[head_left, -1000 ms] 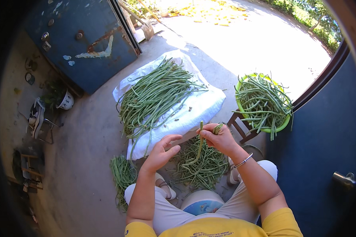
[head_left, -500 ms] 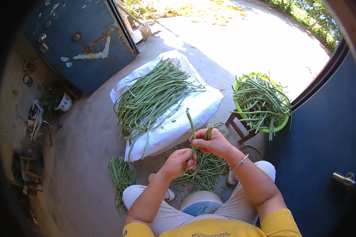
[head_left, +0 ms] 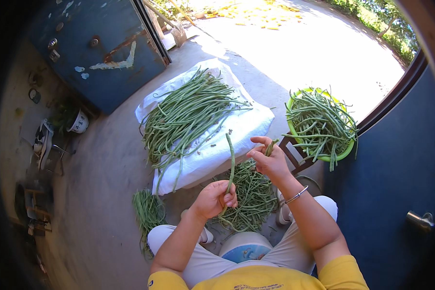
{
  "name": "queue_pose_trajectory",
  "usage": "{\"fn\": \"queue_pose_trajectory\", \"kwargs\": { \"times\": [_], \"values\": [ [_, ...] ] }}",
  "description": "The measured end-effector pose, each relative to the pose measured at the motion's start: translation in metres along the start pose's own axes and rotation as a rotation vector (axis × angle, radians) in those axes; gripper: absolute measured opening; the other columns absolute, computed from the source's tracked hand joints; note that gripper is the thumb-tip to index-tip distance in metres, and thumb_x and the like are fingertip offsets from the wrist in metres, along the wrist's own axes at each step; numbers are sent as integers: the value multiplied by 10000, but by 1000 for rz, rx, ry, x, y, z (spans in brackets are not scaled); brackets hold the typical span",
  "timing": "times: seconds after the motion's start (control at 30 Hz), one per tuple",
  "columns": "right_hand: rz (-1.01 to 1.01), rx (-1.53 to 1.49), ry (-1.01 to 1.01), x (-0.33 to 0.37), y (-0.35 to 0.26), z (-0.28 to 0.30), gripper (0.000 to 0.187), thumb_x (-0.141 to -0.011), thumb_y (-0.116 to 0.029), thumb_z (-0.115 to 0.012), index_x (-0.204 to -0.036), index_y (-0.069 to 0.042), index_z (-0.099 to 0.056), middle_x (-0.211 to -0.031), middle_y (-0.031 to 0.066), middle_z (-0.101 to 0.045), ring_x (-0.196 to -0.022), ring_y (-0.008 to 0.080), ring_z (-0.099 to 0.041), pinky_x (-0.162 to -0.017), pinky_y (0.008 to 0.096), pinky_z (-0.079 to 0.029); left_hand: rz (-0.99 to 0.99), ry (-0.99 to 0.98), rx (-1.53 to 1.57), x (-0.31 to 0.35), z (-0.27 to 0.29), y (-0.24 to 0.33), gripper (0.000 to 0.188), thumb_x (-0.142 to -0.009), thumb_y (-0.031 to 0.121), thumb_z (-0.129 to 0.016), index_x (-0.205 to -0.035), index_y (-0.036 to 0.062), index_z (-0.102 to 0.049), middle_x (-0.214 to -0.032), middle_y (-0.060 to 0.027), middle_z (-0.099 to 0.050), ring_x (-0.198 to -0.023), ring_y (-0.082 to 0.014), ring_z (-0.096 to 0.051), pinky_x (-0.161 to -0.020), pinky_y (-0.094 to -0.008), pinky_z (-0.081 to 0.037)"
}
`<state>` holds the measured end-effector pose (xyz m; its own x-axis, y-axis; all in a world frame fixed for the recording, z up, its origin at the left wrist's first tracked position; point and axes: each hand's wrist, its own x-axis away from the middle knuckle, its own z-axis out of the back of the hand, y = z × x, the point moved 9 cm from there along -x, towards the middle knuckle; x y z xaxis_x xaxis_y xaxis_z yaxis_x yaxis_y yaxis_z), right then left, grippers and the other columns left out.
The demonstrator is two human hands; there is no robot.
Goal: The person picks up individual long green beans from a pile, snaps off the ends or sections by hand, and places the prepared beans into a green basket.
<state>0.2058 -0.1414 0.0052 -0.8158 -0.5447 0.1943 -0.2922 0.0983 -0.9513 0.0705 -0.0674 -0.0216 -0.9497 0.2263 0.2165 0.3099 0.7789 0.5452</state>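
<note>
Head view: left hand (head_left: 213,198) is closed round a long bean (head_left: 231,164), held upright just in front of the white sack (head_left: 237,128). Right hand (head_left: 268,162) pinches a short bean piece (head_left: 270,146), apart from it. For a clean snap, I'd grip close to the break point, over the pile (head_left: 249,198) beside that sack.

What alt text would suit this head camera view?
A seated person's left hand holds a long green bean upright while the right hand pinches a short piece. More beans lie on a white sack and fill a green basin.
</note>
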Motion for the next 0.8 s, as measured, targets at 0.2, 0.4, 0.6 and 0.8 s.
{"fn": "queue_pose_trajectory", "kwargs": {
  "times": [0.2,0.4,0.6,0.8],
  "values": [
    [-106,209,-439,26,20,-56,219,-833,-227,-612,-837,-9,-630,-645,8,-580,-516,61,-487,-461,214,-399,-45,172,-226,-3,17,1,255,-935,229,-417,-965,8,-540,-693,-13,-521,-649,-122,-510,-668,-278,-440],
    [-38,46,-220,0,-12,-11,185,-886,-171,-523,-926,-19,-619,-707,8,-577,-452,33,-428,-388,182,-319,80,225,-505,1,30,-1,242,-900,159,-483,-1047,-17,-561,-788,-39,-595,-740,-113,-575,-724,-245,-462],
    [-50,-249,-98,-8,-18,15,224,-913,-191,-478,-1012,-19,-582,-816,41,-585,-477,38,-452,-378,167,-315,118,139,-449,11,15,3,248,-882,147,-506,-1059,-19,-558,-838,-67,-620,-772,-120,-583,-745,-256,-463],
    [-114,-380,-111,-9,-16,16,277,-907,-193,-489,-1099,5,-524,-930,97,-597,-532,50,-484,-392,164,-356,161,152,-408,17,15,-2,227,-864,114,-528,-1056,0,-566,-820,-59,-623,-734,-108,-591,-656,-227,-477]
  ]
}}
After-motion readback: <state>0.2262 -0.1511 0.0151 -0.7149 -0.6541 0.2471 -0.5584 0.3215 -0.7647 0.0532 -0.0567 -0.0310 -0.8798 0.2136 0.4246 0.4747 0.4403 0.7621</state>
